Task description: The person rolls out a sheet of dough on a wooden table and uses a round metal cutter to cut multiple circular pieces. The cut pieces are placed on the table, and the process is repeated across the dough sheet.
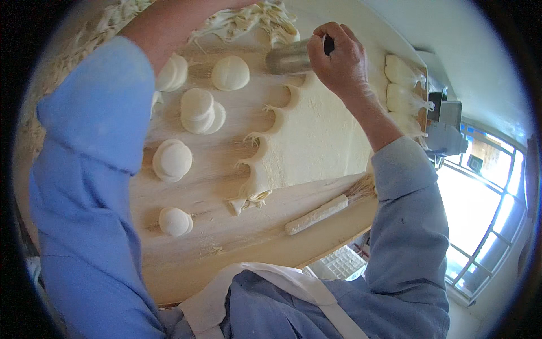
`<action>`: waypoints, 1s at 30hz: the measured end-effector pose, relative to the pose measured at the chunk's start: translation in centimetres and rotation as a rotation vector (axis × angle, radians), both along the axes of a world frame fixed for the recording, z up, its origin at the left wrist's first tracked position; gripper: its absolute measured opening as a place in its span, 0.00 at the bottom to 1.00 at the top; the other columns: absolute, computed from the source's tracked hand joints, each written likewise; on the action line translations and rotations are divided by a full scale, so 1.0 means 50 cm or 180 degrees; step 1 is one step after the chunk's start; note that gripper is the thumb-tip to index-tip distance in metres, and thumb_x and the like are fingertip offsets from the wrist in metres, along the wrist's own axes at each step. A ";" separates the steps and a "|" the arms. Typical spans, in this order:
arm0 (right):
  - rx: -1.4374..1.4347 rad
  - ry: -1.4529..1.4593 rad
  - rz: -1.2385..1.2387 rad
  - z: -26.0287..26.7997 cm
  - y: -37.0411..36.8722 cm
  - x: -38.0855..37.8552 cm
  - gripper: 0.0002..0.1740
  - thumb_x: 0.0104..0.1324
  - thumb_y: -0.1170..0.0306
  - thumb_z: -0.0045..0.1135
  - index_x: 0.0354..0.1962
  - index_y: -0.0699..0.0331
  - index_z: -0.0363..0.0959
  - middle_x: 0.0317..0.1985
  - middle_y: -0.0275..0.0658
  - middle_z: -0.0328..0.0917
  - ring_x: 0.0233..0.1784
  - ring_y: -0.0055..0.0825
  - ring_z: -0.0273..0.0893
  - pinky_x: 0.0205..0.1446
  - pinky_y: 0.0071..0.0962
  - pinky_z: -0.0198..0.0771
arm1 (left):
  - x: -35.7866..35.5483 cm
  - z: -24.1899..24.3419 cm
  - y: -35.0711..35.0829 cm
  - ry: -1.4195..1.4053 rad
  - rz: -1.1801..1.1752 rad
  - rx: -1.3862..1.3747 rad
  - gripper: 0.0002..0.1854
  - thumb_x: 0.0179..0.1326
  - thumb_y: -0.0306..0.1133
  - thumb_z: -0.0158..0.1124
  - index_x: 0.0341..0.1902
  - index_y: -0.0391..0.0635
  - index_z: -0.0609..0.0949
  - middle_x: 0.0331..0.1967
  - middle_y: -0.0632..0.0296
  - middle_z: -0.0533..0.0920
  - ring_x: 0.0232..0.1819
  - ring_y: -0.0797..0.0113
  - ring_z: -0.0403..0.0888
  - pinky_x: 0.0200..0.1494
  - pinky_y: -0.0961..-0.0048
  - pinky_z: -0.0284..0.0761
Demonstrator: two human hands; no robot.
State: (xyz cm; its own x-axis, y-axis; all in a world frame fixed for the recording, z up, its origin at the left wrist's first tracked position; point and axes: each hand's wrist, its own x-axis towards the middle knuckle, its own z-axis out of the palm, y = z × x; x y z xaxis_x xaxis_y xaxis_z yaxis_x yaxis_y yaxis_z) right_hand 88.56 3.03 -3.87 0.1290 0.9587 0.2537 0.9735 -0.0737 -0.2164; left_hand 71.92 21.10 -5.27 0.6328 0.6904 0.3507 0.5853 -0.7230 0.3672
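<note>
My right hand [338, 59] is closed round the handle of a round metal cutter [288, 58], which rests at the far left edge of a thick dough sheet [313, 127]. Scalloped bites run down that sheet's left side, with a folded flap of dough at its near corner. My left hand is beyond the top edge of the view; only the forearm shows, reaching over the table. Between the arms, round dough pieces lie singly or in overlapping stacks, among them one dough round [230, 73] and a dough stack [172, 160]. Torn dough scraps [250, 19] are heaped at the far side.
A flour-dusted bench brush [317, 215] lies near the front edge of the wooden table [203, 254]. Bagged dough pieces [400, 96] line the far right, beside metal equipment [446, 127]. A light-coloured crate [338, 262] stands below the table; a window is at right.
</note>
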 end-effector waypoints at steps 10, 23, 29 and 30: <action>0.0558 -0.0158 0.0141 0.047 0.077 -0.057 0.11 0.63 0.61 0.55 0.35 0.60 0.78 0.34 0.43 0.80 0.36 0.42 0.80 0.44 0.38 0.75 | -0.309 0.042 -0.191 -0.1287 0.0326 -0.0934 0.30 0.56 0.41 0.71 0.59 0.39 0.75 0.57 0.45 0.78 0.59 0.46 0.75 0.64 0.55 0.68; 0.0371 -0.0136 0.0198 0.162 -0.141 -0.108 0.11 0.62 0.62 0.56 0.37 0.60 0.77 0.36 0.43 0.79 0.38 0.44 0.80 0.44 0.41 0.75 | -0.298 -0.110 -0.774 0.0505 -0.0947 -0.1233 0.38 0.51 0.32 0.71 0.64 0.30 0.66 0.68 0.41 0.60 0.69 0.41 0.61 0.68 0.52 0.62; 0.0197 0.0139 0.0491 0.154 -0.336 -0.215 0.08 0.56 0.70 0.60 0.35 0.61 0.75 0.33 0.43 0.76 0.34 0.45 0.77 0.37 0.41 0.75 | -0.285 -0.133 -0.796 0.0431 -0.0806 -0.0747 0.41 0.51 0.36 0.71 0.66 0.29 0.66 0.67 0.42 0.62 0.68 0.43 0.63 0.66 0.53 0.64; 0.0148 0.0063 0.0493 0.150 -0.358 -0.230 0.09 0.56 0.69 0.60 0.35 0.60 0.75 0.33 0.42 0.75 0.33 0.43 0.76 0.35 0.40 0.75 | -0.285 -0.135 -0.797 0.0468 -0.0828 -0.0680 0.41 0.50 0.36 0.71 0.66 0.29 0.66 0.67 0.43 0.62 0.68 0.43 0.63 0.66 0.53 0.64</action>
